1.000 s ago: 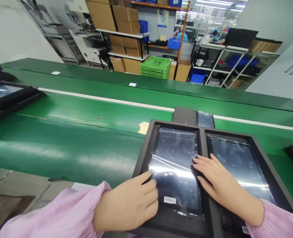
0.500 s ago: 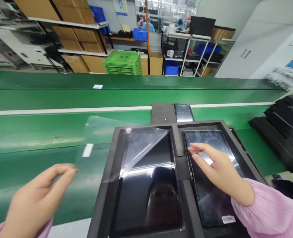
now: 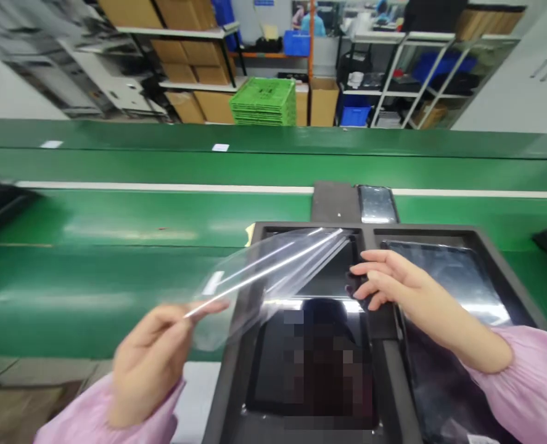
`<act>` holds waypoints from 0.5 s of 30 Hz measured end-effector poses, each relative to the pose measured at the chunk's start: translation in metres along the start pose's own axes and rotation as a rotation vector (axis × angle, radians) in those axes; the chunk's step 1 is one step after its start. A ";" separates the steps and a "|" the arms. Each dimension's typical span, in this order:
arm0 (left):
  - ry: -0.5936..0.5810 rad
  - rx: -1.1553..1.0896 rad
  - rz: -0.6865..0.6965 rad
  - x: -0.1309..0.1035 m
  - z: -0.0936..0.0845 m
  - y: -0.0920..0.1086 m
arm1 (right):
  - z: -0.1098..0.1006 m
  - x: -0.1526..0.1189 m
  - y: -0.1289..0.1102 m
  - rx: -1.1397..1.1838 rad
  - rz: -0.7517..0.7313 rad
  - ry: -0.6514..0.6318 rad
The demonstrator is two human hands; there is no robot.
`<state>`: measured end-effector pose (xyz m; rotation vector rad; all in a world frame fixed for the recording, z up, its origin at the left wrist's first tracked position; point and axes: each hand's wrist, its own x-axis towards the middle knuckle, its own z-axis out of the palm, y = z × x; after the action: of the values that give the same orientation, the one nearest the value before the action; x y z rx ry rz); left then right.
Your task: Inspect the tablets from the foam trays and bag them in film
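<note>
My left hand (image 3: 155, 354) pinches the edge of a clear plastic film (image 3: 254, 277) with a small white label on it. The film is curled and slants up across a dark glossy screen panel (image 3: 277, 364), its far end at the panel's top. That panel lies in the left compartment of a black foam tray (image 3: 236, 357). Over the tray's divider hovers my right hand (image 3: 396, 283), fingers apart and holding nothing. A second dark panel (image 3: 444, 364) rests in the right compartment, partly hidden by my right forearm.
Behind the tray, a phone-like device (image 3: 377, 203) lies beside a dark foam block (image 3: 333, 200) on the green work surface (image 3: 116, 271). A white sheet (image 3: 197, 394) sits left of the tray. Shelves with cartons and stacked green crates (image 3: 264, 102) stand beyond.
My left hand has moved right, towards the tray, and the film now bends more steeply over the left panel. My right hand has shifted from above the right panel to the divider, fingers spreading.
</note>
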<state>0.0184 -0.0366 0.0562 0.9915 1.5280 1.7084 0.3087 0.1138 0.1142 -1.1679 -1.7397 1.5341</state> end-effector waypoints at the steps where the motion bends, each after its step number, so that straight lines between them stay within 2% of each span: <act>1: -0.086 0.059 0.071 -0.003 0.002 0.002 | 0.002 0.006 -0.001 0.007 0.023 0.006; 5: -0.617 0.397 0.424 -0.010 0.006 0.013 | 0.007 0.026 -0.003 0.000 0.112 0.062; 7: -0.806 0.537 0.592 -0.015 0.014 0.021 | 0.008 0.031 -0.003 -0.070 0.117 0.072; 9: -0.876 0.670 0.711 -0.021 0.022 0.026 | 0.008 0.031 -0.001 -0.220 0.042 0.059; 11: -0.892 0.780 0.779 -0.025 0.027 0.022 | 0.011 0.023 0.004 -0.419 -0.152 0.030; 14: -0.961 0.804 0.864 -0.022 0.022 -0.005 | 0.023 -0.001 0.017 -0.713 -0.568 -0.127; 15: -0.947 0.784 0.871 -0.020 0.019 -0.016 | 0.029 -0.011 0.023 -0.792 -0.672 -0.179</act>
<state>0.0440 -0.0414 0.0385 2.6637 1.0983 0.6843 0.2955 0.0898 0.0878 -0.6177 -2.6186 0.5566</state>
